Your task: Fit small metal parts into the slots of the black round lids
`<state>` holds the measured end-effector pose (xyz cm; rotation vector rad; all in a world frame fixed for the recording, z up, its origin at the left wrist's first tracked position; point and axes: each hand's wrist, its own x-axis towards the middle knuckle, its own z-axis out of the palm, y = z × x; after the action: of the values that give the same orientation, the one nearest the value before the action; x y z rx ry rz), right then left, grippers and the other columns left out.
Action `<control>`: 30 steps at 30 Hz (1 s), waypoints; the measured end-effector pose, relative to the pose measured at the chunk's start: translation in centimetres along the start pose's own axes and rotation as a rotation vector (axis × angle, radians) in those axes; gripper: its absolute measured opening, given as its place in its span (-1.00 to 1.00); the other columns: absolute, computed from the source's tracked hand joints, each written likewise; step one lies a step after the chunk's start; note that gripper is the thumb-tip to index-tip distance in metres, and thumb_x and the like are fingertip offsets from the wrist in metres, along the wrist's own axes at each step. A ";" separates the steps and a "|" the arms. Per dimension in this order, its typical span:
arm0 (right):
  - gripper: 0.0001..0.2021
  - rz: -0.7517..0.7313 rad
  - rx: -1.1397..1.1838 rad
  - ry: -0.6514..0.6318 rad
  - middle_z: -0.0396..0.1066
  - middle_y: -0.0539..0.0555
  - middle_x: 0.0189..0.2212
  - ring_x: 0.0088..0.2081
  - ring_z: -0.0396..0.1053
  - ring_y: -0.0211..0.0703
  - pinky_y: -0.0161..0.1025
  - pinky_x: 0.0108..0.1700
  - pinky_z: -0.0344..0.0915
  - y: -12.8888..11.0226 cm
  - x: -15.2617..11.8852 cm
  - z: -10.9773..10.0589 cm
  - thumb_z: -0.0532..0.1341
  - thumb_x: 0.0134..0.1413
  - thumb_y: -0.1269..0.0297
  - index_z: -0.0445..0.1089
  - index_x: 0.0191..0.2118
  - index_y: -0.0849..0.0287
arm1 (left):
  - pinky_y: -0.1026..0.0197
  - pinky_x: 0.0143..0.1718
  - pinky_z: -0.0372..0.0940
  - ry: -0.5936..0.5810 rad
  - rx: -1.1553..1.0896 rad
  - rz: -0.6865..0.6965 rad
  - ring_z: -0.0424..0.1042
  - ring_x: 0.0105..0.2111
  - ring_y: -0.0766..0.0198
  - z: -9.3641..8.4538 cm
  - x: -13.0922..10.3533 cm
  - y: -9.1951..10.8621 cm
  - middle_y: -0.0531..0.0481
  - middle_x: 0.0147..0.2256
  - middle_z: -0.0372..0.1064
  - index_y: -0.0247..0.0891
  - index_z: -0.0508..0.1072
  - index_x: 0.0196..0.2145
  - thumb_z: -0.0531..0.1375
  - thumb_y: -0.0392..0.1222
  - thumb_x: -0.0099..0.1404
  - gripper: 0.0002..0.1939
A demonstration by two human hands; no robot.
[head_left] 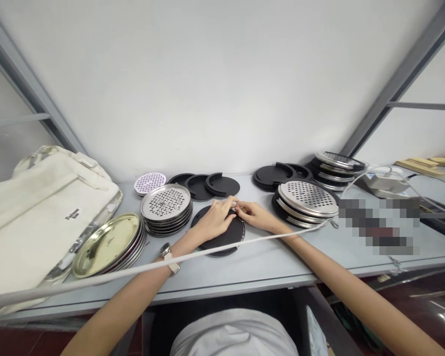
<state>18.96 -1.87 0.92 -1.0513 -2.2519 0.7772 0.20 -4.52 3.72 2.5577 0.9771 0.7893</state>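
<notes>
A round black disc (pixel 222 243) lies flat on the table in front of me, with a thin silvery edge showing at its right. My left hand (pixel 217 220) reaches over it, wearing a watch at the wrist, fingers closed near the disc's far edge. My right hand (pixel 255 216) meets it from the right, thumb and fingers pinched together. The fingertips of both hands touch or nearly touch; whatever small thing is between them is hidden. Close by on the left stands a stack of round metal grater plates (pixel 166 202). Another grater-plate stack (pixel 308 198) stands to the right.
Black round holders with curved rims (pixel 222 185) lie behind my hands, more (pixel 274 174) at the back right. A lilac perforated disc (pixel 150 183), gold-coloured round plates (pixel 109 244) and a cream cloth bag (pixel 40 222) are at left. A white cable (pixel 270 238) crosses before my arms.
</notes>
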 end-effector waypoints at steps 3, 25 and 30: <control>-0.67 0.004 0.000 0.001 0.12 -0.08 -0.59 -0.56 0.02 -0.33 -0.35 -0.49 -0.02 0.0 -0.1 0.1 -0.05 0.20 0.07 0.25 -0.40 0.21 | 0.10 0.00 0.17 0.010 -0.011 0.016 0.34 -0.04 0.17 0.1 -0.1 -0.4 -0.06 -0.05 0.35 -0.18 0.13 0.00 0.02 -0.40 0.26 -0.65; -0.63 0.020 0.003 0.066 0.00 -0.10 -0.59 -0.54 0.00 -0.34 -0.36 -0.49 -0.04 -0.1 0.0 0.3 -0.08 0.22 0.02 0.08 -0.50 0.17 | 0.18 -0.29 0.23 0.109 0.238 -0.165 0.29 -0.35 0.23 0.9 -0.5 -0.5 0.02 -0.37 0.20 -0.21 0.18 -0.39 0.09 -0.23 0.22 -0.91; -0.64 0.003 -0.018 0.027 0.12 -0.07 -0.56 -0.52 0.07 -0.32 -0.36 -0.46 0.02 0.0 0.0 0.2 -0.08 0.23 0.04 0.18 -0.45 0.20 | 0.20 -0.33 0.21 0.054 0.198 -0.094 0.28 -0.39 0.26 0.6 -0.4 0.4 0.04 -0.38 0.21 -0.21 0.18 -0.41 0.10 -0.21 0.21 -0.89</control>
<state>18.86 -1.93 0.73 -1.0682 -2.2390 0.7409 0.52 -5.15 3.26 2.6429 1.2397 0.7742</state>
